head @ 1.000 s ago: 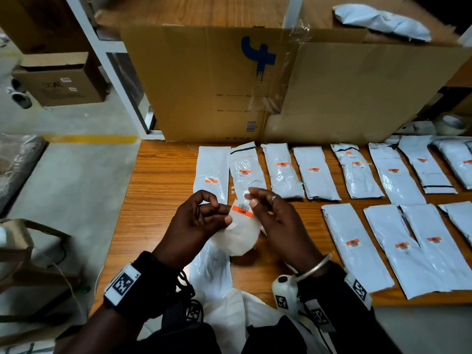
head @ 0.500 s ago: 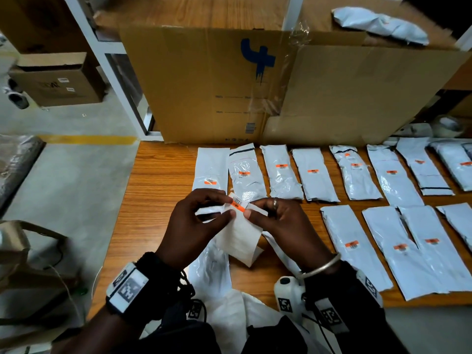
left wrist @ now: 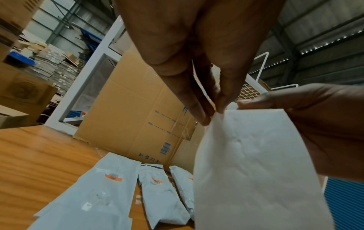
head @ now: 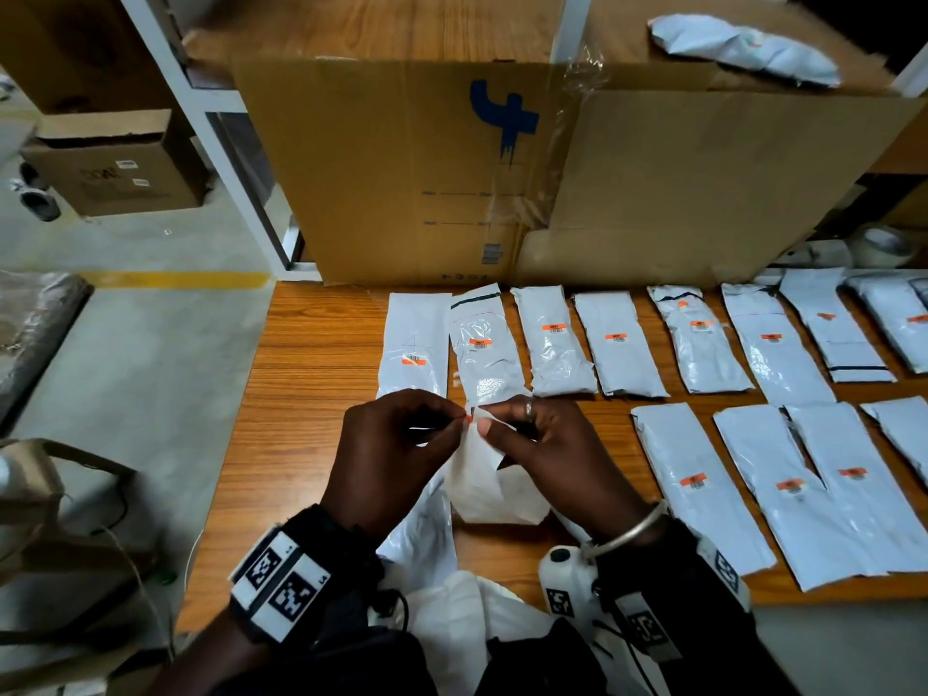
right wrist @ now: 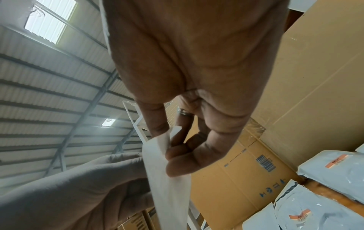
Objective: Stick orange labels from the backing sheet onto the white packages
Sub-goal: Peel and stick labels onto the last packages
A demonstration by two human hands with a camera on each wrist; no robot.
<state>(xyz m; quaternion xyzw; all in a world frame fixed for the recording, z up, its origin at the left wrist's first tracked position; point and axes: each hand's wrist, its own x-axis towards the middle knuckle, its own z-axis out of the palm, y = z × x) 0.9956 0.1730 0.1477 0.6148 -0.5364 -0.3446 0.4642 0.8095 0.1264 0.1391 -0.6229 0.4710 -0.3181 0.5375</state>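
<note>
Both hands hold a white backing sheet (head: 479,489) just above the wooden table (head: 311,394), near its front edge. My left hand (head: 459,420) pinches the sheet's top edge, where a sliver of an orange label (head: 468,418) shows. From the left wrist view only those fingertips (left wrist: 208,115) on the sheet's corner (left wrist: 256,155) are seen. My right hand (head: 484,425) pinches the sheet (right wrist: 167,179) between thumb and fingers (right wrist: 177,161). White packages (head: 617,339) with orange labels lie in two rows. Another white package (head: 427,529) lies under my left hand.
A large cardboard box (head: 401,183) stands against the table's back edge, with a loose white package (head: 743,47) on top. A tape roll (head: 889,243) sits far right. The table's left edge drops to a concrete floor (head: 140,354). White cloth (head: 452,610) lies at my lap.
The hands have drawn closer and the sheet has turned. The label's printed face, plain earlier, is now only an orange sliver at my left fingertips.
</note>
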